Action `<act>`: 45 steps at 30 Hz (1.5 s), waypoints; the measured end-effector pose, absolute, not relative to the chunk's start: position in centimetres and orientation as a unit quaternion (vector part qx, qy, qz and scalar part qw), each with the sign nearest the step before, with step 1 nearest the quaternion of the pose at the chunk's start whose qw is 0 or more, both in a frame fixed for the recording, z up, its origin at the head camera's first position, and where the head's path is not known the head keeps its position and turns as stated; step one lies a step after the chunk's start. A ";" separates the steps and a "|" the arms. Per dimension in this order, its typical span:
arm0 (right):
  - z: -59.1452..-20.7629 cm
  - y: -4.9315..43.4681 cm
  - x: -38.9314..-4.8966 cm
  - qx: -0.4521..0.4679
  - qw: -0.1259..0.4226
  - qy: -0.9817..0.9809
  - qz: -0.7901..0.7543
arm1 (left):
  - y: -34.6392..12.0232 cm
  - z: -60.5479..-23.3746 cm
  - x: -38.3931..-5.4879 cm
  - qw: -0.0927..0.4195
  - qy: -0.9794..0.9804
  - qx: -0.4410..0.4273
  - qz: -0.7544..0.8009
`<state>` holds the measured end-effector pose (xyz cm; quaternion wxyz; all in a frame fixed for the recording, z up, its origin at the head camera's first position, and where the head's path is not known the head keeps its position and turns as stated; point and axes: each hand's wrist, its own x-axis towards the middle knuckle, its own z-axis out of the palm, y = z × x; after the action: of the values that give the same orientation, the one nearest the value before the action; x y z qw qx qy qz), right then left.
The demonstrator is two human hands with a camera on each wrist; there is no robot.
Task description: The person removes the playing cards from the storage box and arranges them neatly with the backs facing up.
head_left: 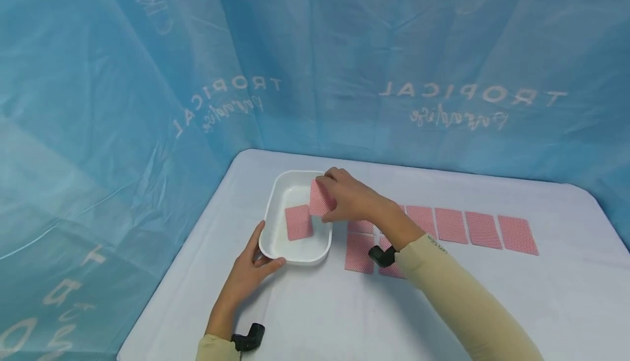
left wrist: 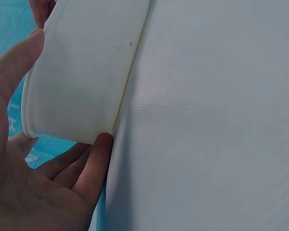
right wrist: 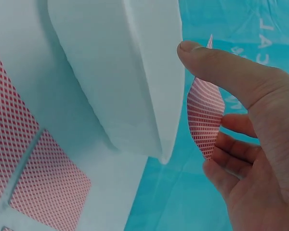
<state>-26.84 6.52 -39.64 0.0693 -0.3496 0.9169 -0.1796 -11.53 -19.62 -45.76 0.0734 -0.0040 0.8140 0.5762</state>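
Observation:
A white plastic tub (head_left: 291,250) stands towards the left of the table. My left hand (head_left: 247,274) holds its near left corner, thumb at the rim and fingertips low on the outer wall (left wrist: 84,86). Over the tub's right side, my right hand (head_left: 355,198) pinches a playing card (head_left: 319,201) with a red-and-white patterned back. That card (right wrist: 204,113) bows between the thumb and the fingers in the right wrist view. Another card (head_left: 298,222) lies back up on the tub's floor.
Right of the tub, more cards lie back up in rows, including a card (head_left: 360,252) near the tub and a card (head_left: 518,234) at the far right end. My right forearm covers some of them. Blue printed curtains (head_left: 315,65) hang behind the white-covered table (head_left: 339,322).

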 end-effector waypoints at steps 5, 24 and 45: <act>-39.3 7.4 -27.3 -0.347 0.062 0.918 -0.182 | -19.4 -45.5 -11.7 0.071 0.812 0.006 0.579; -41.0 10.2 -26.9 -0.340 0.067 0.920 -0.181 | -19.4 -46.0 -11.9 0.077 0.806 0.004 0.587; -42.7 12.7 -25.5 -0.314 0.081 0.927 -0.190 | -19.6 -46.1 -11.1 0.062 0.810 -0.002 0.584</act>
<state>-25.52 12.72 -42.68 0.0809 -0.3136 0.9269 -0.1897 -11.14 -19.64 -46.05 0.0618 -0.0019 0.8097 0.5835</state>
